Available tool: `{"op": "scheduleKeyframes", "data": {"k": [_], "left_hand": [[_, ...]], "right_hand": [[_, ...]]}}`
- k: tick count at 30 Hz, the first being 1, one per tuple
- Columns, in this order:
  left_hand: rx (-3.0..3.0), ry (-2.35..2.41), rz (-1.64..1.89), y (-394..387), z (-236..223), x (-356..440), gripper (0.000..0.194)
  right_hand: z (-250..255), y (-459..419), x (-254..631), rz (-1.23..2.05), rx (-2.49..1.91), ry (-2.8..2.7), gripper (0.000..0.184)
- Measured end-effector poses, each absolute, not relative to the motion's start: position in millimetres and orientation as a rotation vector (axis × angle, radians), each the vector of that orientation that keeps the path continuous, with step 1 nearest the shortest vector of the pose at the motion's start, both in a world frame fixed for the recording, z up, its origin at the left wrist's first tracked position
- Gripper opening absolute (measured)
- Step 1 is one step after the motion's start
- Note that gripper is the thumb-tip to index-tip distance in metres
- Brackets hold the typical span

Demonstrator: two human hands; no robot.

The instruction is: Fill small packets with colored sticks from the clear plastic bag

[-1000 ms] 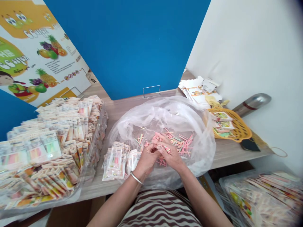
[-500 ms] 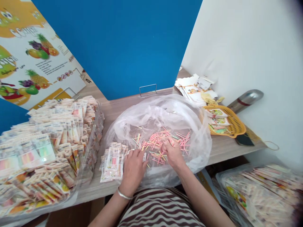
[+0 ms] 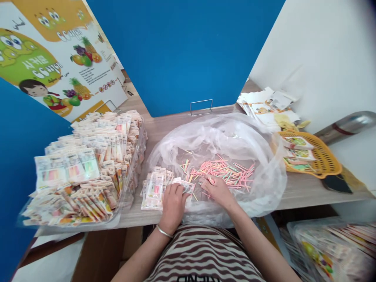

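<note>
My left hand [image 3: 173,203] is closed on a small printed packet [image 3: 183,184] at the right edge of a short stack of filled packets [image 3: 154,188] on the wooden table [image 3: 296,188]. My right hand [image 3: 219,190] rests just right of it inside a clear plastic bag [image 3: 223,137], its fingers curled on a few thin sticks from the spread of pink, green and yellow sticks [image 3: 226,171]. The two hands are a little apart. A silver bangle [image 3: 163,232] circles my left wrist.
A big heap of filled packets in clear plastic [image 3: 88,168] fills the table's left. An orange basket [image 3: 315,158] with packets and a pile of flat empty packets [image 3: 272,107] lie right, with a steel flask [image 3: 345,127]. Blue divider behind; more packets lower right [image 3: 331,246].
My hands were joined over the sticks, then parted: the left went to the small packet stack with a packet, the right stayed in the sticks. The view swung left.
</note>
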State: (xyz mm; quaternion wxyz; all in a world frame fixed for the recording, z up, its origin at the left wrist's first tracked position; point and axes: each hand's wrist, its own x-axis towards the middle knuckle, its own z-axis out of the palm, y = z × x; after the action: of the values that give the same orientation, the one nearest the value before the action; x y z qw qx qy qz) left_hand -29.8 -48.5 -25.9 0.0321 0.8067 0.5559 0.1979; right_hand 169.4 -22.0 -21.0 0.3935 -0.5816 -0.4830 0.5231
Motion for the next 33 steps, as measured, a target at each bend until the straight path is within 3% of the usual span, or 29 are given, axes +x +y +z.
{"op": "scheduleKeyframes", "data": {"k": [7, 13, 14, 18, 19, 23, 33], "left_hand": [[2.424, 1.706, 0.791, -47.1, -21.2, -31.0, 0.014], [2.030, 1.563, 1.082, -42.3, -11.0, -21.9, 0.015], [1.884, 1.534, 1.119, -40.3, -8.6, -19.8, 0.018], [1.130, 1.457, 1.093, -31.9, 1.2, -16.8, 0.065], [1.015, 1.390, 0.998, -30.4, 2.8, -17.6, 0.065], [1.057, 1.207, 0.730, -29.4, 3.2, -20.9, 0.037], [1.288, 1.380, 0.808, -30.0, 0.2, -7.7, 0.032]], "right_hand": [[-12.4, -22.5, 163.1, 1.271, -1.457, -1.336, 0.030], [-2.3, -26.8, 150.7, 1.520, -1.364, -1.215, 0.034], [-0.9, -26.8, 150.4, 1.501, -1.360, -1.218, 0.035], [6.5, -25.3, 159.7, 1.396, -1.336, -1.348, 0.039], [8.5, -25.0, 163.4, 1.382, -1.332, -1.402, 0.038], [14.0, -24.6, 173.7, 1.351, -1.323, -1.604, 0.041], [31.0, -8.3, 148.1, 1.304, -1.195, -0.939, 0.057]]}}
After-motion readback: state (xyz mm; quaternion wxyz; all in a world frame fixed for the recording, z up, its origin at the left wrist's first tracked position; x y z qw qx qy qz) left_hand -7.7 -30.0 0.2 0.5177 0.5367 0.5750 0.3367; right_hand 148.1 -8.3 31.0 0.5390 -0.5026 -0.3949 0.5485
